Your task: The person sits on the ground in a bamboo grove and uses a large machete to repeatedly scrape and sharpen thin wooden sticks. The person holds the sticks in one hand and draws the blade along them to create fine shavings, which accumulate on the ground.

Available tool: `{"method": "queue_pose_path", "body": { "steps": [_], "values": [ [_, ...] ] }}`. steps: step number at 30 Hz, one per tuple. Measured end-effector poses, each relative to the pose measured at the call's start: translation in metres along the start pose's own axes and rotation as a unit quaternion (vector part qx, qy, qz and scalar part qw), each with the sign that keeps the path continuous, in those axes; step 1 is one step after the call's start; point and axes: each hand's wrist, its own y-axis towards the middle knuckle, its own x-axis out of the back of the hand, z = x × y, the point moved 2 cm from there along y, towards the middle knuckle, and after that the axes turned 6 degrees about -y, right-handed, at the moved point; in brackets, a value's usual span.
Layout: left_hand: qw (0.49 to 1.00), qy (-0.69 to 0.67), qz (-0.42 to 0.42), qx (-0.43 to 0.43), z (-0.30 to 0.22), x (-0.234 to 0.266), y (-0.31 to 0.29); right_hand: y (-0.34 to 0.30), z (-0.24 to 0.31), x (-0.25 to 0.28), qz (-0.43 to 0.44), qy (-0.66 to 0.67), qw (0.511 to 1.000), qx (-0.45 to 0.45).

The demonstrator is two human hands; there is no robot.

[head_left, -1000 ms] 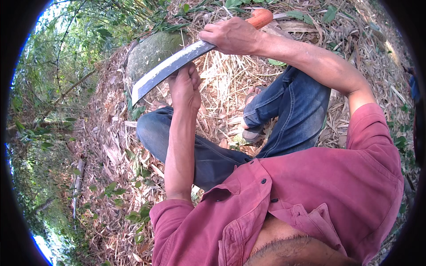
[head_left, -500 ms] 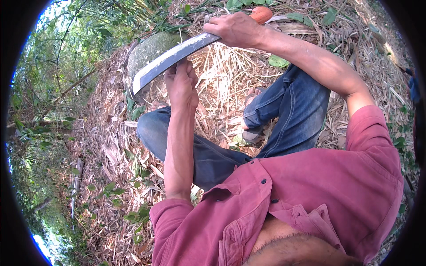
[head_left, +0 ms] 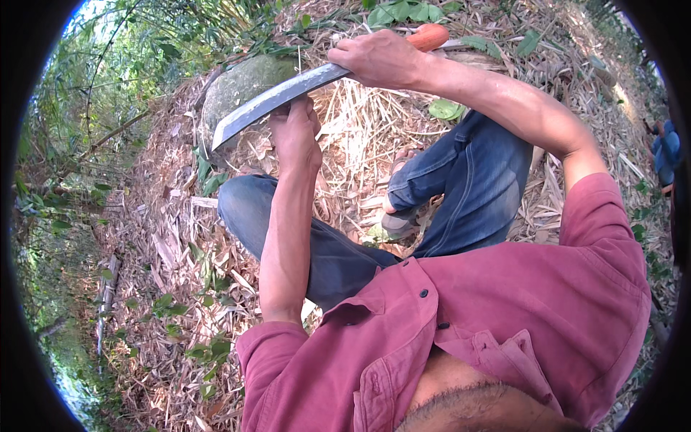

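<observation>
My right hand (head_left: 380, 59) is closed around a machete, at the place where its orange handle (head_left: 430, 37) meets the blade. The long, slightly curved grey blade (head_left: 270, 102) points left, with pale worn patches along its face. Just below the blade, my left hand (head_left: 294, 129) is closed, fingers curled and thumb up near the metal. A thin pale strip (head_left: 299, 59) sticks up past the blade, in line with my left hand; it seems pinched there, though the blade hides its lower part. Beneath my hands lies a heap of pale shavings (head_left: 360, 126).
A large grey-green stone (head_left: 241, 86) sits behind the blade's tip. My bent legs in blue jeans (head_left: 468, 187) frame the shavings. Dry leaf litter (head_left: 180, 245) covers the ground, with green leaves (head_left: 446, 109) here and there. Something blue (head_left: 667, 147) shows at the far right edge.
The machete's handle end and my right hand have come slightly nearer, tilting the blade a little flatter. My left hand stays closed below the blade. The whole view has shifted slightly.
</observation>
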Motion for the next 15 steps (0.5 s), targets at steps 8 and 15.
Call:
{"method": "queue_pose_path", "body": {
  "steps": [8,15],
  "values": [
    [0.999,-0.045,0.004,0.007,-0.009,-0.001,0.001,0.028,0.014,0.003,0.003,-0.004,0.999,0.035],
    [0.998,-0.020,-0.060,0.005,-0.006,0.010,0.007,0.040,0.025,-0.024,-0.024,0.086,0.995,0.033]
  ]
}}
